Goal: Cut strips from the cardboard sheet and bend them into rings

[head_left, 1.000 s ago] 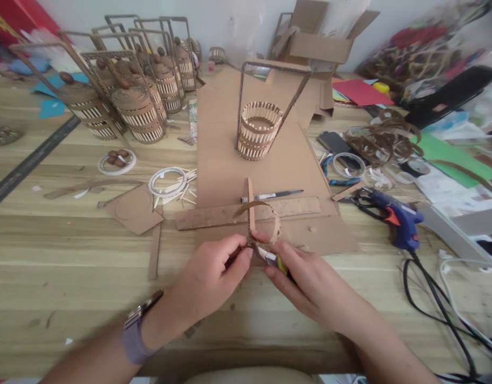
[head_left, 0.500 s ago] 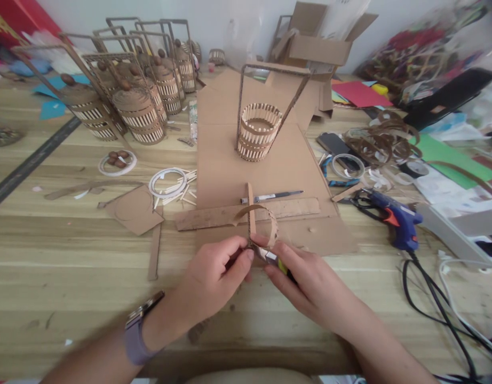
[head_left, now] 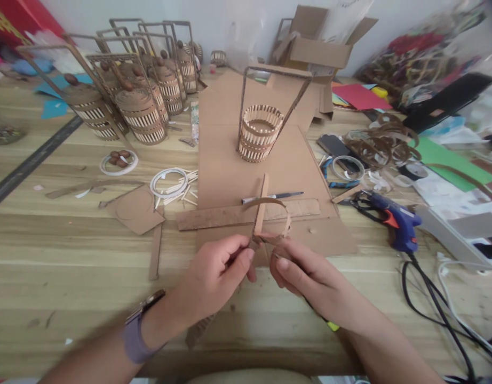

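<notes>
My left hand (head_left: 224,269) is closed, its thumb and fingers pinching a narrow cardboard strip (head_left: 261,208) at its near end. Away from me the strip sticks out over the cardboard sheet. My right hand (head_left: 308,274) is also closed, thumb and fingers gripping a peeled part of the strip. A thin brown curl (head_left: 287,213) arcs up from between the hands. Beneath my right palm shows the yellow-green end of a cutter (head_left: 333,325); its blade is hidden. Beyond the hands lie a pen (head_left: 278,196) and a wide cardboard strip (head_left: 209,216).
A small basket (head_left: 259,136) with a tall handle stands on the cardboard sheet (head_left: 220,176). Several lidded baskets (head_left: 142,117) stand back left. Tape rolls (head_left: 168,183) and sticks lie left. At right are a blue glue gun (head_left: 396,218), cables and coiled strips (head_left: 374,141).
My right hand has turned and drawn slightly right, with the cutter now tucked under the palm and fingers on the strip. The strip's far end has swung right; the left hand stays put.
</notes>
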Tool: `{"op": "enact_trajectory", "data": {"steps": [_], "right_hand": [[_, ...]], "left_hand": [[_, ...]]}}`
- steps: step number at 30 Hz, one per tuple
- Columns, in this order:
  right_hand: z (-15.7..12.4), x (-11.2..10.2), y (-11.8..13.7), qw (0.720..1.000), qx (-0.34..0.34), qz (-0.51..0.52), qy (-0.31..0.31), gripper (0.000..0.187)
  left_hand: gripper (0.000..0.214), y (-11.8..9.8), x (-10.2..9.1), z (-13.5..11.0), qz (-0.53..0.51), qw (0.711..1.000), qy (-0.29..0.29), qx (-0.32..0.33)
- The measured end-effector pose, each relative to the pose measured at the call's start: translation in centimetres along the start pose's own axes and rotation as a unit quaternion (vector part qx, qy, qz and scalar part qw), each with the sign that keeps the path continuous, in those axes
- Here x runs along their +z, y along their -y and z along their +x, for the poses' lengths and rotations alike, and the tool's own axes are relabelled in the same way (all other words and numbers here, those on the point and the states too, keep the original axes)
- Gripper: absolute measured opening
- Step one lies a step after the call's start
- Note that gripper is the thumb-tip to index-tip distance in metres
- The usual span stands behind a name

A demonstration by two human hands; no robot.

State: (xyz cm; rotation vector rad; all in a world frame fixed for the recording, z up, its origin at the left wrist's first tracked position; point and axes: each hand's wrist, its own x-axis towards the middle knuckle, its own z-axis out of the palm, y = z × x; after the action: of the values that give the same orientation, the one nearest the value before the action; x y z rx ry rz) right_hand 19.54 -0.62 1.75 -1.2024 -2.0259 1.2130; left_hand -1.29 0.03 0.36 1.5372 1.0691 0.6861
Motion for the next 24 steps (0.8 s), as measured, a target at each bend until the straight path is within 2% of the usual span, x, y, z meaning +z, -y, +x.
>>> {"op": "enact_trajectory", "data": {"steps": [3, 6, 9, 12, 14, 18, 20, 24], "right_hand": [[-0.2, -0.1, 0.0, 0.998, -0.008, -0.061, 0.01, 0.043], [-0.4, 0.0, 0.1, 0.988, 0.003, -0.144, 0.058, 0.05], [-0.3, 0.3, 0.2, 0.973, -0.003, -0.207, 0.104, 0.044], [0.1, 0.4, 0.1, 0.962, -0.039, -0.243, 0.115, 0.034], [0.2, 0.4, -0.2, 0.96, -0.068, -0.259, 0.078, 0.03], [0.2, 0.6, -0.8, 0.959, -0.111, -0.238, -0.108, 0.027], [0.2, 0.9, -1.0, 0.951, -0.128, -0.221, -0.176, 0.027], [0.2, 1.7, -0.9, 0.938, -0.142, -0.204, -0.242, 0.018]], "left_hand": [[0.026, 0.1, -0.2, 0.2, -0.007, 0.999, -0.043, -0.018], [0.025, 0.1, -0.4, 0.5, -0.025, 0.994, -0.096, -0.039], [0.026, 0.0, -0.5, 0.6, -0.02, 0.993, -0.111, -0.041], [0.026, -0.2, -0.4, 0.6, 0.001, 0.995, -0.099, -0.024], [0.026, -0.4, -0.3, 0.5, 0.016, 0.996, -0.083, -0.01], [0.025, -0.2, 0.3, 0.1, 0.041, 0.999, -0.032, 0.001], [0.024, 0.0, 0.6, -0.1, 0.045, 0.999, -0.009, -0.003], [0.022, -0.1, 1.0, -0.3, 0.063, 0.998, 0.019, -0.005]]}}
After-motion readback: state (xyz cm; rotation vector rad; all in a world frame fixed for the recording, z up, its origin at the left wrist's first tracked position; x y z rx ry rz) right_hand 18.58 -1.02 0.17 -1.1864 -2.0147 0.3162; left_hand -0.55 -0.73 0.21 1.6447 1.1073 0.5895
